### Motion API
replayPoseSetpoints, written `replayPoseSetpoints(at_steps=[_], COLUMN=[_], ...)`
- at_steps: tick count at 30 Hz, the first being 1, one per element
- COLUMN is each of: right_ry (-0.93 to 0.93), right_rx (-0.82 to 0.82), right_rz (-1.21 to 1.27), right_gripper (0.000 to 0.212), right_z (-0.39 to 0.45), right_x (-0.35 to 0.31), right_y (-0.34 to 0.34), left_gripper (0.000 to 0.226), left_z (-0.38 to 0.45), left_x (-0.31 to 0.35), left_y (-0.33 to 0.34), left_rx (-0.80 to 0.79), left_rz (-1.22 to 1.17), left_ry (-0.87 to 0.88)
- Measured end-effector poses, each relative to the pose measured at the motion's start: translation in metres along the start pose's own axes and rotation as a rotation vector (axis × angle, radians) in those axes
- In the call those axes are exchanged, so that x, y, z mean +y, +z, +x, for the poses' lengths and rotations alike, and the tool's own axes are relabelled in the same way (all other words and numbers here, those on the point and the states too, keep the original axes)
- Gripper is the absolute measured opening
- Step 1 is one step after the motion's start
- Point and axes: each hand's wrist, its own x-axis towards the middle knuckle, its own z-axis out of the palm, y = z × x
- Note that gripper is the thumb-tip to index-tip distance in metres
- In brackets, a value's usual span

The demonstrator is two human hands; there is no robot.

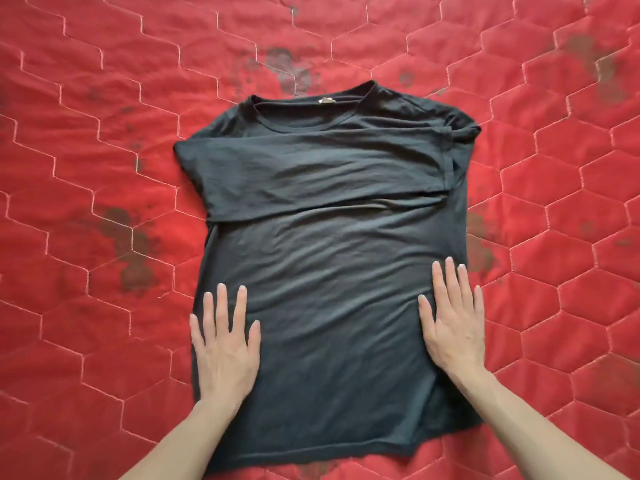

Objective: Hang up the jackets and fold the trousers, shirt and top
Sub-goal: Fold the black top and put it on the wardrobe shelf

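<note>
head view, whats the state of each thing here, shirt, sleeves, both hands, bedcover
shirt: laid flat on the bedcover, neck away from the person, partly folded
sleeves: folded in across the chest
left hand: flat, fingers straight, pressing the shirt's left edge
right hand: flat, fingers straight, pressing the shirt's right edge
bedcover: red, quilted, spread out, dark stains in places

A single head-worn view looks forward and steeply down — almost straight onto the red quilted cover (104, 81), which fills the frame to every edge. It sits close, at arm's reach: both forearms enter from the bottom edge, the left hand (225, 344) and right hand (453, 327) low in frame — the dark top (329, 237) centred, neckline farthest from the lens.
</note>
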Motion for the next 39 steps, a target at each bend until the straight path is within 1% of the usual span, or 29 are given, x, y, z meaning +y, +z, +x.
replayPoseSetpoints(at_steps=[3, 6, 8, 9, 11, 13, 15, 17, 19, 20, 22, 23, 26, 30, 33, 34, 36, 37, 38, 39], right_ry=[0.079, 0.173, 0.258, 0.295, 0.369, 0.453, 0.487, 0.47, 0.528, 0.582, 0.685, 0.709, 0.671, 0.61, 0.471, 0.463, 0.523, 0.561, 0.593, 0.617], right_rx=[-0.021, -0.04, -0.017, 0.011, 0.075, 0.097, 0.042, -0.047, -0.082, -0.064, -0.028, -0.043, -0.104, -0.186, -0.285, -0.294, -0.259, -0.232, -0.212, -0.196], right_rz=[0.007, 0.043, 0.111, 0.142, 0.154, 0.157, 0.262, 0.368, 0.441, 0.473, 0.503, 0.493, 0.415, 0.383, 0.328, 0.3, 0.278, 0.293, 0.331, 0.386], right_gripper=[0.066, 0.068, 0.07, 0.068, 0.056, 0.039, 0.023, 0.019, 0.02, 0.019, 0.017, 0.017, 0.022, 0.035, 0.037, 0.036, 0.034, 0.032, 0.031, 0.03], right_z=[-0.007, -0.026, -0.045, -0.055, -0.078, -0.097, -0.109, -0.115, -0.116, -0.116, -0.114, -0.113, -0.113, -0.121, -0.129, -0.132, -0.134, -0.135, -0.136, -0.135], right_x=[0.007, 0.016, 0.023, 0.027, 0.033, 0.033, 0.029, 0.027, 0.03, 0.035, 0.045, 0.049, 0.053, 0.049, 0.049, 0.051, 0.057, 0.059, 0.059, 0.058], right_y=[-0.006, -0.015, -0.019, -0.021, -0.025, -0.03, -0.033, -0.034, -0.036, -0.037, -0.04, -0.041, -0.043, -0.048, -0.055, -0.057, -0.057, -0.057, -0.058, -0.059], left_gripper=[0.066, 0.063, 0.069, 0.071, 0.073, 0.072, 0.063, 0.05, 0.041, 0.04, 0.04, 0.042, 0.053, 0.059, 0.051, 0.047, 0.043, 0.046, 0.046, 0.04], left_z=[-0.004, -0.015, -0.025, -0.031, -0.044, -0.056, -0.066, -0.075, -0.084, -0.088, -0.095, -0.097, -0.099, -0.103, -0.111, -0.114, -0.118, -0.119, -0.119, -0.119], left_x=[0.012, 0.021, 0.025, 0.026, 0.025, 0.02, 0.013, 0.005, -0.006, -0.012, -0.024, -0.029, -0.036, -0.037, -0.036, -0.037, -0.043, -0.047, -0.052, -0.055], left_y=[-0.009, -0.019, -0.027, -0.031, -0.038, -0.043, -0.045, -0.045, -0.043, -0.041, -0.038, -0.037, -0.036, -0.04, -0.047, -0.048, -0.046, -0.046, -0.046, -0.047], left_rx=[0.03, 0.059, 0.051, 0.044, 0.015, -0.03, -0.115, -0.226, -0.291, -0.29, -0.239, -0.211, -0.197, -0.258, -0.31, -0.339, -0.395, -0.431, -0.478, -0.53], left_rz=[-0.06, -0.165, -0.255, -0.286, -0.319, -0.348, -0.398, -0.406, -0.427, -0.45, -0.48, -0.488, -0.524, -0.607, -0.636, -0.613, -0.588, -0.604, -0.668, -0.771], left_ry=[-0.134, -0.351, -0.501, -0.549, -0.597, -0.648, -0.74, -0.819, -0.825, -0.819, -0.829, -0.841, -0.828, -0.757, -0.664, -0.615, -0.551, -0.552, -0.608, -0.699])
